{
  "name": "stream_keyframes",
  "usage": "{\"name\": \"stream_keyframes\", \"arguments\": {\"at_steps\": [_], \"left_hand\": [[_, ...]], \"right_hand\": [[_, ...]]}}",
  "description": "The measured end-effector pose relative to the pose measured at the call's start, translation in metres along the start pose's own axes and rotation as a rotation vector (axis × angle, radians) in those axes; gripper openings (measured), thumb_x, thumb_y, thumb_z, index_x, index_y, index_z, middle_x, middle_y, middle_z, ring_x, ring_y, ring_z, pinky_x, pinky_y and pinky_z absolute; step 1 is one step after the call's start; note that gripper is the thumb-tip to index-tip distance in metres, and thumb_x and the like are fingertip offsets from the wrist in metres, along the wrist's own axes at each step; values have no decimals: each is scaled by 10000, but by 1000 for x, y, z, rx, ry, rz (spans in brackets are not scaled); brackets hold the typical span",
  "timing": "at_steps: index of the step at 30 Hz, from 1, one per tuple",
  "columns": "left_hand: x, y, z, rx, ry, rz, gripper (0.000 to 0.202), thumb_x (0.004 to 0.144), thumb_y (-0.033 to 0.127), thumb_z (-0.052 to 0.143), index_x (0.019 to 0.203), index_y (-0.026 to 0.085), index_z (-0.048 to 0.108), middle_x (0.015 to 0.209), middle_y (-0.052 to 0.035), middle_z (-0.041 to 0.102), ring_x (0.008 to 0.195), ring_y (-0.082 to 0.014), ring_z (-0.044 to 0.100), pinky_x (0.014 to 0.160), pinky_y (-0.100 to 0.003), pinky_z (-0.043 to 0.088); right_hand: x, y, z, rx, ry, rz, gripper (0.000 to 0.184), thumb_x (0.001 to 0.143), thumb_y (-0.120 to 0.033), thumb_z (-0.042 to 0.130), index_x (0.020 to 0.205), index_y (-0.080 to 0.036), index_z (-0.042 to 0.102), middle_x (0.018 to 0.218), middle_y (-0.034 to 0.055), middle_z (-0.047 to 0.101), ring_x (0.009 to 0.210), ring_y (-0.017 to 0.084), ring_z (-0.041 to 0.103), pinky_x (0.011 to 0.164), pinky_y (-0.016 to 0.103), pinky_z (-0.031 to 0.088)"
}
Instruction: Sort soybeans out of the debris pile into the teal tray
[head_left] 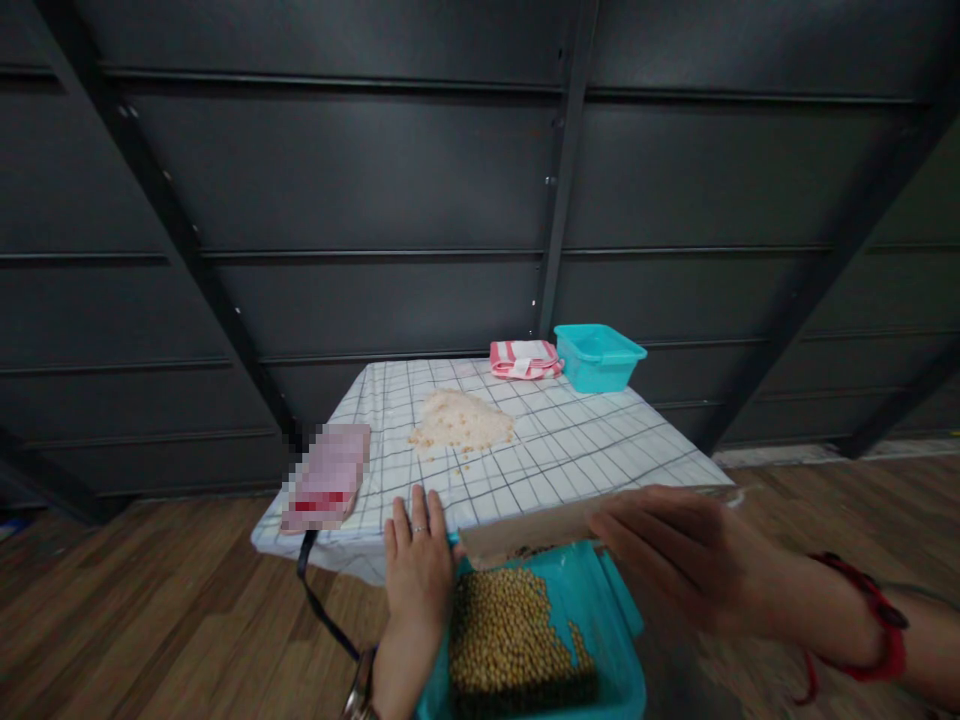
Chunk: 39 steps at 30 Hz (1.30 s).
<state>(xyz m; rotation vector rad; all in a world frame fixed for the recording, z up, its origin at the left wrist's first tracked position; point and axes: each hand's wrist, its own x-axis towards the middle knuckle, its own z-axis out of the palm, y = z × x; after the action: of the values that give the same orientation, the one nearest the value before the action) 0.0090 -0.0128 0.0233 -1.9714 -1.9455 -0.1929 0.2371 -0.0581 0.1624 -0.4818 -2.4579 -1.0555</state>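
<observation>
My left hand [417,568] grips the near left rim of a teal tray [600,620] filled with yellow beans [504,640], held at the front edge of the table [570,440]. My right hand [675,552], blurred by motion, rests on a flat beige board [525,532] that lies across the tray's far rim. Its fingers are stretched along the board. A red band sits on my right wrist. A pile of pale grains [460,422] lies on the checked tablecloth beyond the tray.
A teal tub [598,356] and a folded pink-and-white striped cloth [523,359] stand at the table's far edge. A blurred pink object [327,477] with a black strap lies at the left edge. Dark metal wall panels stand behind; wooden floor surrounds the table.
</observation>
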Motion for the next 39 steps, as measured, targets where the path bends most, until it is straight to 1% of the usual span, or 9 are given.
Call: {"name": "stream_keyframes", "arguments": {"at_steps": [2,4,10,18,22,25,29,32,39], "left_hand": [[1,0,1,-7,-10,-4,522,753,313,470,1233,118,409,1309,-154,415,1190,-329,372,933,-473,371],[2,1,0,-11,-35,-11,573,738,358,500,1241,107,391,1319,-166,394,1200,-336,353,944,-474,361],[3,1,-8,1,-107,-18,648,709,417,536,1248,97,371,1331,-152,370,1203,-346,341,958,-457,353],[2,0,1,-4,-20,-4,581,731,379,507,1233,106,404,1310,-169,405,1192,-340,364,936,-475,364],[2,0,3,-10,8,6,570,735,376,496,1231,108,410,1302,-172,420,1182,-339,380,931,-476,368],[2,0,0,0,-2,3,593,713,392,528,1220,102,426,1295,-167,430,1172,-344,390,931,-460,375],[2,0,-2,-9,-8,-4,591,712,382,537,1223,109,422,1297,-164,430,1180,-340,380,937,-459,370],[2,0,-2,-19,-20,-16,587,713,362,541,1228,109,414,1300,-167,426,1187,-338,371,945,-462,361],[2,-1,-2,-47,-27,-24,585,718,363,531,1230,107,409,1307,-169,409,1198,-338,355,954,-467,354]], "right_hand": [[-1,9,8,5,-9,48,245,849,-78,308,854,-117,550,680,41,608,621,126,528,568,255,432],[-4,19,20,1,-84,109,298,863,-93,259,822,-129,553,663,41,603,590,114,521,550,242,431],[-23,38,49,-125,-33,-55,295,828,-32,287,825,-123,568,717,54,645,677,128,568,631,263,466],[-43,43,81,-69,39,-60,254,808,-18,337,906,-102,555,797,72,660,764,140,591,676,276,486],[-36,54,97,-51,108,-55,239,813,-32,341,913,-101,547,795,74,655,763,140,589,683,284,493],[-29,62,97,-53,125,-27,237,822,-43,333,903,-102,548,785,73,650,743,140,585,670,278,488],[-16,68,93,-108,43,51,253,816,-31,331,894,-115,557,771,61,643,688,126,569,611,257,458],[-2,68,100,-150,-34,96,253,826,-42,320,880,-103,560,709,64,625,605,121,539,540,258,416],[27,57,116,-154,-62,66,222,828,-45,341,890,-89,550,638,40,579,549,119,494,503,271,351]]}}
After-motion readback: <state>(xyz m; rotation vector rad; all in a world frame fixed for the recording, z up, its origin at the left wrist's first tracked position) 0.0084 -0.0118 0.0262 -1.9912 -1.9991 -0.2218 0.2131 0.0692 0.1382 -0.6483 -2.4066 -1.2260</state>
